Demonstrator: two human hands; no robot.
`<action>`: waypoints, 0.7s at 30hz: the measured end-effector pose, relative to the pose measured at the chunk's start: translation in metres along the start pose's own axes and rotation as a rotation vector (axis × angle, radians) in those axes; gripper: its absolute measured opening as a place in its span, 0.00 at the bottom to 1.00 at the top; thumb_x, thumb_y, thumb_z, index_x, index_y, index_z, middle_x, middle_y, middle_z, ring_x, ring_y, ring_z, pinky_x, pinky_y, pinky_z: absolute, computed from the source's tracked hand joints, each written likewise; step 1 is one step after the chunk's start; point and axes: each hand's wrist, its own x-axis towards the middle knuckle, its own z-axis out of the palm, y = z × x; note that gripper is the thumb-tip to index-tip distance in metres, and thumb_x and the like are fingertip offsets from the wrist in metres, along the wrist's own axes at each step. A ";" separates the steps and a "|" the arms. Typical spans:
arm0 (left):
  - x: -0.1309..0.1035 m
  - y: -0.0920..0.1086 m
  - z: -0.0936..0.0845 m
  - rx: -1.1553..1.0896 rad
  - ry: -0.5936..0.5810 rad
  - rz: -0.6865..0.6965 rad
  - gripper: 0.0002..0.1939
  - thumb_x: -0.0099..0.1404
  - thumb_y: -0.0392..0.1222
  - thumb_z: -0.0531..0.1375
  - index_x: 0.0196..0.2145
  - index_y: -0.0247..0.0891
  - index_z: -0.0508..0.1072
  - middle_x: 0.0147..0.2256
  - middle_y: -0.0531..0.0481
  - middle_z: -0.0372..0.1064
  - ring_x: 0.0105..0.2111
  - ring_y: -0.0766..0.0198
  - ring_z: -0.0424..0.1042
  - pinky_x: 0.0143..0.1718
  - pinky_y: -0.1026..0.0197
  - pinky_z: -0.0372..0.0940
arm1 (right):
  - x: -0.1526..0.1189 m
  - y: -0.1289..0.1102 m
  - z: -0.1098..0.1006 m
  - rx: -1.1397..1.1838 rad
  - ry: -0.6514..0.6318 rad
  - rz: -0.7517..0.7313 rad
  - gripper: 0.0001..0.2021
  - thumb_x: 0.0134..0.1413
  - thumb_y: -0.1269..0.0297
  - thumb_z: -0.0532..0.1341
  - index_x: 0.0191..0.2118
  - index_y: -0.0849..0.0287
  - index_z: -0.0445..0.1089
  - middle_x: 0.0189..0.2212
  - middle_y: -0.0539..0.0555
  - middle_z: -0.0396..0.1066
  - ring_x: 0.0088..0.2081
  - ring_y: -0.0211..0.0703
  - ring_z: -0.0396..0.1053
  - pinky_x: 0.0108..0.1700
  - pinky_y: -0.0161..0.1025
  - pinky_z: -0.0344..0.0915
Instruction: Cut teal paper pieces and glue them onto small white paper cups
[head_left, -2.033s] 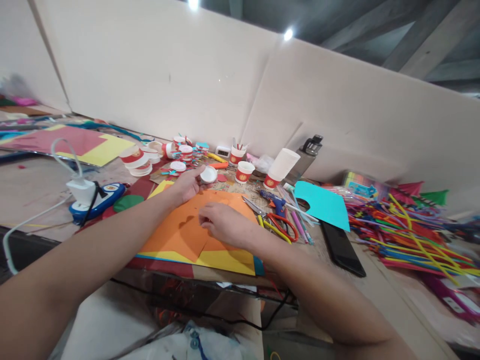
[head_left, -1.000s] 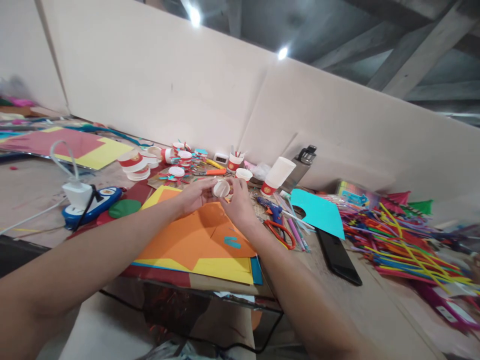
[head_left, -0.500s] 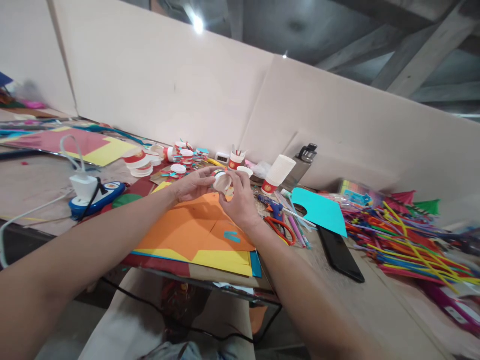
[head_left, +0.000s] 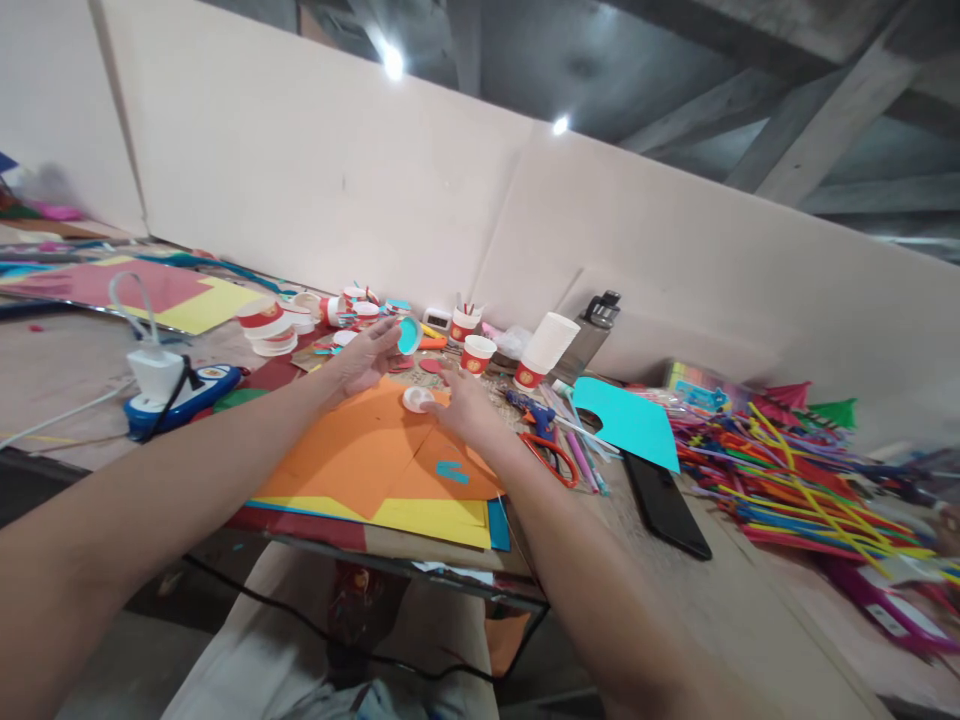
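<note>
My left hand (head_left: 369, 358) is closed on a short white paper-cup piece (head_left: 409, 336) with a turquoise round inside, tilted toward me above the table. Over the orange paper sheet (head_left: 337, 450), my right hand (head_left: 466, 405) has its thumb and fingers apart. Its thumb is by a second white round cup piece (head_left: 418, 399), seemingly touching its edge. Two turquoise paper strips (head_left: 452, 471) lie on the orange sheet. Just beyond my right hand stands a red and white paper cup (head_left: 478, 353). Small red paper discs (head_left: 431, 366) lie between the hands.
On the right are a glue gun (head_left: 531, 405), orange-handled scissors (head_left: 553, 458), a cut turquoise sheet (head_left: 626, 415), a black phone (head_left: 666, 505) and many pipe cleaners (head_left: 810, 490). A power strip (head_left: 184, 398) sits left. Behind are stacked cups (head_left: 549, 345), a bottle (head_left: 592, 335) and a white partition (head_left: 315, 170).
The hands have moved apart from the white cup piece they held together. My left hand now shows a piece with a turquoise inside; a white piece is by my lowered right hand.
</note>
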 end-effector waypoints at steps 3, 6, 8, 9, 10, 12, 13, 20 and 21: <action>0.001 -0.004 -0.001 -0.012 0.015 -0.052 0.14 0.60 0.46 0.65 0.41 0.35 0.75 0.38 0.46 0.76 0.35 0.64 0.76 0.36 0.62 0.73 | -0.006 0.006 -0.025 0.013 0.111 0.118 0.18 0.60 0.59 0.58 0.52 0.63 0.68 0.46 0.61 0.71 0.44 0.43 0.69 0.46 0.39 0.63; 0.001 -0.006 -0.002 -0.033 0.069 -0.106 0.17 0.63 0.52 0.62 0.40 0.34 0.74 0.37 0.43 0.77 0.36 0.60 0.77 0.39 0.58 0.73 | -0.024 0.013 -0.051 -0.132 0.102 0.156 0.13 0.64 0.61 0.53 0.43 0.62 0.71 0.38 0.58 0.74 0.38 0.42 0.70 0.40 0.37 0.62; 0.001 -0.006 -0.001 -0.047 0.076 -0.126 0.19 0.63 0.55 0.60 0.39 0.34 0.74 0.36 0.42 0.77 0.35 0.60 0.77 0.38 0.58 0.73 | -0.042 0.017 -0.063 -0.320 0.034 0.210 0.13 0.64 0.62 0.53 0.41 0.62 0.71 0.38 0.62 0.74 0.39 0.46 0.71 0.40 0.39 0.62; 0.001 -0.005 0.000 -0.049 0.074 -0.132 0.20 0.63 0.56 0.60 0.38 0.34 0.74 0.36 0.42 0.77 0.34 0.60 0.77 0.36 0.59 0.73 | -0.051 0.020 -0.067 -0.415 -0.025 0.246 0.12 0.63 0.62 0.54 0.41 0.63 0.71 0.38 0.64 0.75 0.41 0.49 0.71 0.41 0.40 0.62; 0.000 -0.005 0.001 -0.047 0.066 -0.139 0.20 0.63 0.56 0.60 0.38 0.34 0.74 0.36 0.42 0.77 0.33 0.60 0.77 0.34 0.60 0.73 | -0.059 0.022 -0.069 -0.486 -0.091 0.272 0.12 0.62 0.62 0.55 0.42 0.64 0.71 0.39 0.65 0.74 0.43 0.52 0.71 0.41 0.41 0.62; -0.001 -0.004 0.002 -0.032 0.031 -0.145 0.18 0.62 0.54 0.61 0.39 0.34 0.74 0.37 0.42 0.77 0.32 0.61 0.77 0.32 0.62 0.72 | -0.073 0.026 -0.068 -0.569 -0.254 0.326 0.11 0.60 0.64 0.56 0.43 0.64 0.71 0.40 0.67 0.74 0.44 0.55 0.71 0.42 0.42 0.63; -0.003 -0.004 0.002 -0.023 0.002 -0.137 0.17 0.62 0.51 0.62 0.40 0.34 0.75 0.38 0.42 0.77 0.33 0.61 0.77 0.32 0.62 0.72 | -0.077 0.028 -0.066 -0.586 -0.320 0.340 0.12 0.59 0.65 0.57 0.45 0.65 0.71 0.41 0.67 0.74 0.45 0.55 0.72 0.43 0.43 0.63; -0.012 0.001 0.011 0.037 -0.145 -0.109 0.25 0.54 0.31 0.67 0.50 0.44 0.74 0.40 0.50 0.74 0.37 0.64 0.76 0.42 0.59 0.72 | -0.082 0.039 -0.047 -0.583 -0.339 0.373 0.20 0.54 0.72 0.55 0.54 0.63 0.66 0.45 0.68 0.72 0.48 0.59 0.71 0.47 0.49 0.62; -0.013 0.002 0.013 0.045 -0.152 -0.118 0.26 0.53 0.29 0.67 0.50 0.43 0.74 0.40 0.49 0.74 0.37 0.63 0.76 0.43 0.58 0.72 | -0.082 0.040 -0.047 -0.567 -0.319 0.383 0.21 0.53 0.72 0.56 0.54 0.64 0.66 0.45 0.68 0.72 0.47 0.59 0.71 0.46 0.48 0.62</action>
